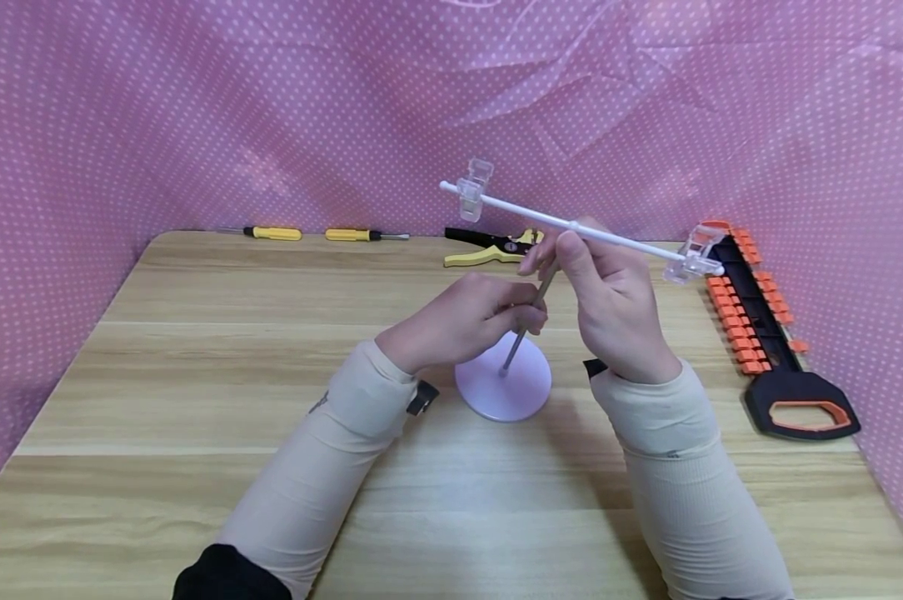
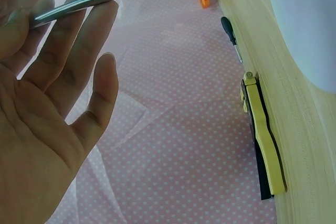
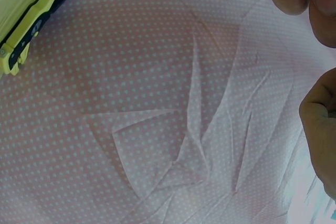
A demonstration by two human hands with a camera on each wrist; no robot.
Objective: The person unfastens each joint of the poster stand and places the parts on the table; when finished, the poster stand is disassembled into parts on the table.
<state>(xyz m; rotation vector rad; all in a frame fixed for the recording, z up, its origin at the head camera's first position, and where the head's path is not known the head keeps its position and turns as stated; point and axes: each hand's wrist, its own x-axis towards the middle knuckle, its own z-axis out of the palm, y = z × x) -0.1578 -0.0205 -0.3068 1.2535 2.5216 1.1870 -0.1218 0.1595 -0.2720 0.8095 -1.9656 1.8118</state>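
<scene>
Currently left hand (image 1: 462, 321) fingers wrap metal rod (image 1: 525, 329) above round base (image 1: 504, 379); right hand (image 1: 609, 300) pinches white crossbar (image 1: 579, 227). Light, top-heavy, clips fragile; hold rod low.

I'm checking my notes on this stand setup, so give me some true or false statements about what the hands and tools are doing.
1. The left hand holds the metal rod of the stand. True.
2. The right hand rests flat on the table. False: it is raised, gripping at the join of rod and white crossbar.
3. The crossbar carries a clear clip near each end. True.
4. The round base is lifted off the table. False: it sits on it.
5. The saw lies at the table's left edge. False: it lies at the right edge.
</scene>
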